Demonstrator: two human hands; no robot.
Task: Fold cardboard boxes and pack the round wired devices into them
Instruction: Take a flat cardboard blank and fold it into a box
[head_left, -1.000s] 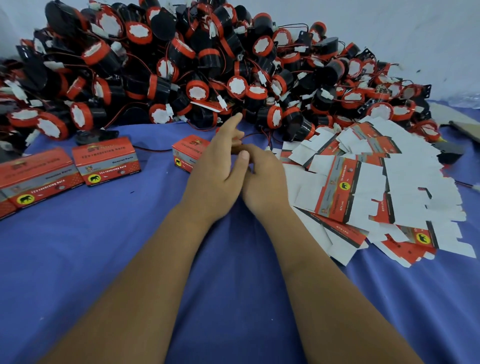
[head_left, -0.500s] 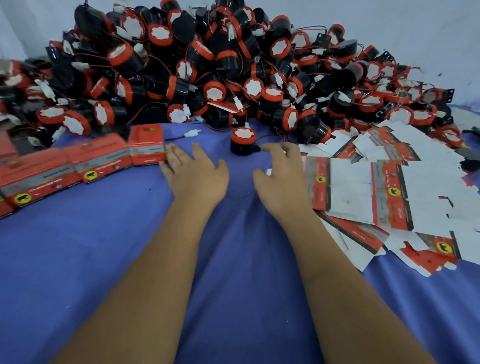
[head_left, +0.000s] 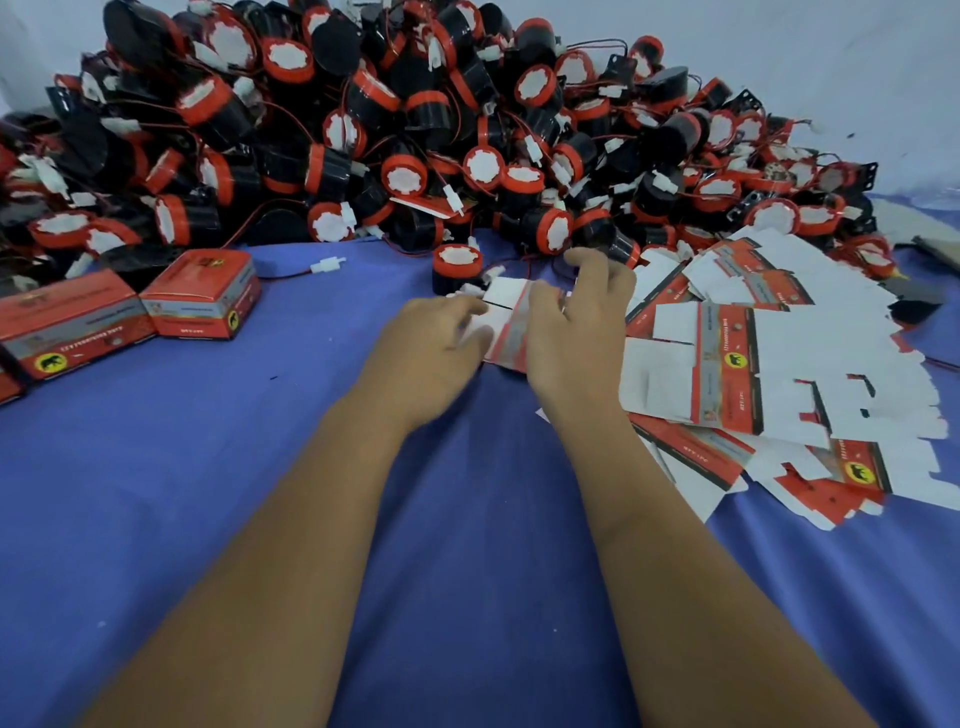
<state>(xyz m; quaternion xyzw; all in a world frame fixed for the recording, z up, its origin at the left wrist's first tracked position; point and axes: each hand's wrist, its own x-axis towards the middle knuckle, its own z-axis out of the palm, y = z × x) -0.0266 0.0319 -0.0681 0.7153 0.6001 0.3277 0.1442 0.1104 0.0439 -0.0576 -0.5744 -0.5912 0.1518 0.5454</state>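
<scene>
Both my hands hold a flat red-and-white cardboard box blank (head_left: 506, 317) just above the blue cloth at the middle. My left hand (head_left: 431, 353) grips its left side and my right hand (head_left: 576, 332) grips its right side, fingers curled over it. Just beyond the blank, one round black-and-red wired device (head_left: 456, 266) stands alone on the cloth. A big heap of the same devices (head_left: 415, 130) fills the back. A spread of flat box blanks (head_left: 779, 374) lies to the right of my right hand.
Folded red boxes (head_left: 205, 293) stand in a row at the left, with a longer one (head_left: 67, 325) beside them. A loose white connector on a wire (head_left: 327, 266) lies on the blue cloth (head_left: 260, 493). A pale wall rises behind the heap.
My hands, flat on the cloth half a second ago, have taken up a box blank from the right pile and now hold it between them. The view has shifted slightly right.
</scene>
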